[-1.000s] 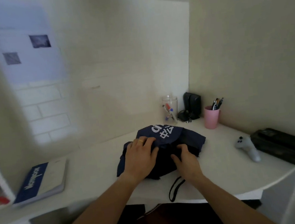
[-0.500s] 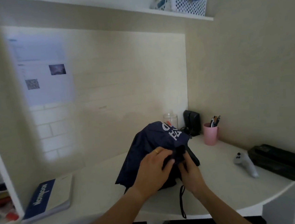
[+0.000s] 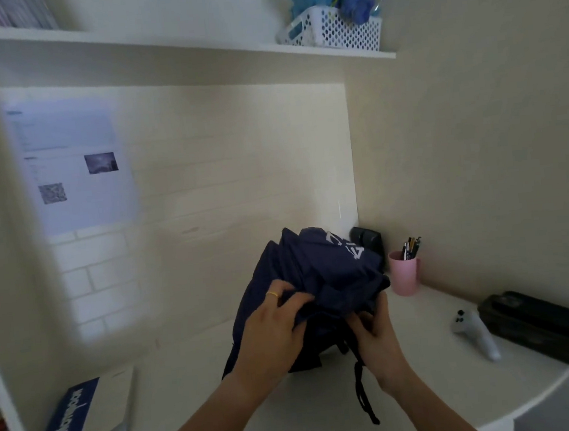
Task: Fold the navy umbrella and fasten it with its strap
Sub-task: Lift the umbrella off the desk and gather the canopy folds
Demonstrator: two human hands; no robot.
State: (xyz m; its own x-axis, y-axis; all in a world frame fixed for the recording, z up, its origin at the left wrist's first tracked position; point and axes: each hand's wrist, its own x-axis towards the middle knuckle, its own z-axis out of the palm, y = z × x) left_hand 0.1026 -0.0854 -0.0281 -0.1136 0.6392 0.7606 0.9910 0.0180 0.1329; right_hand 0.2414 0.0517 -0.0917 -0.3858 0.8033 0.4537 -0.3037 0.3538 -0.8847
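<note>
The navy umbrella, collapsed with loose bunched fabric and white lettering near its top, is held tilted up over the white desk. My left hand, with a gold ring, grips the fabric on its left side. My right hand clasps the lower end of the bundle, where the handle is hidden. A black wrist cord dangles below my right hand. The fastening strap is not clearly visible among the folds.
A blue and white notebook lies at front left. A pink pen cup and a black box stand at the back. A white controller and a black case lie right. A basket sits on the shelf above.
Both hands lifted the umbrella off the desk and tilted it upright. The camera view rose, bringing the shelf into sight.
</note>
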